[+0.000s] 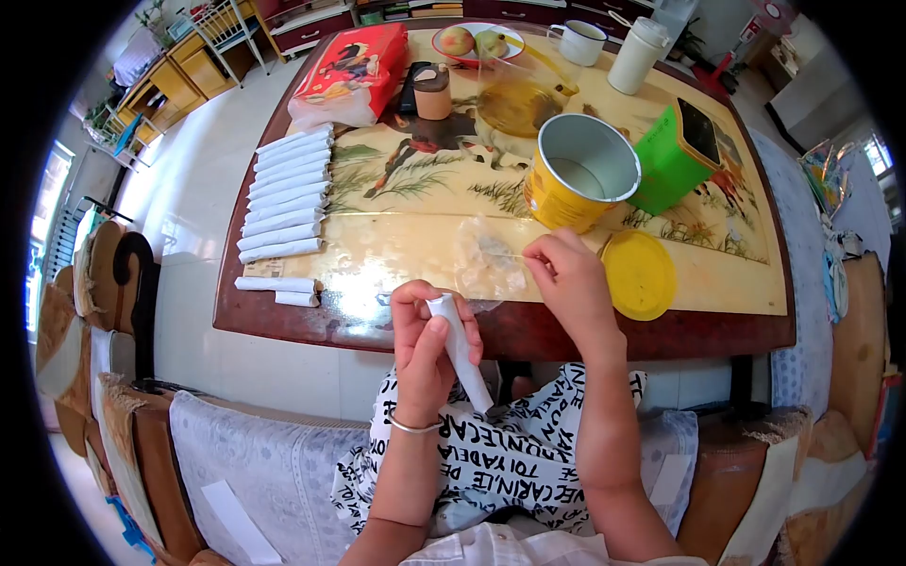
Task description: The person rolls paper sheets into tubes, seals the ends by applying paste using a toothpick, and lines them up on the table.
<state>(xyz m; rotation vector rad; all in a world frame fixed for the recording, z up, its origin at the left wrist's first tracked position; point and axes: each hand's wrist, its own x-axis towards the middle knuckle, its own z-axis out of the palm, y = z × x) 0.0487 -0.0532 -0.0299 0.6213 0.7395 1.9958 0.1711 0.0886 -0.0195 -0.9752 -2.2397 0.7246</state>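
My left hand [427,332] is closed around a white rolled paper tube [461,351], tilted, with one end up near the fingertips and the other over my lap. My right hand [574,283] pinches a thin pale stick [511,254]. The stick's far end reaches a small crumpled clear plastic bag [486,274] on the table, with something dark at its tip that is too small to name. Beyond my right hand stands a yellow tin [552,193], its top off and its silvery inside showing. A round yellow lid [639,274] lies beside that hand.
Several white paper tubes [286,193] lie in a row on the table's left side. Behind are a red bag [354,68], a brown jar [432,92], a plate of fruit [444,55], a mug [578,43] and a white canister [638,58]. A green box [668,160] stands right of the tin.
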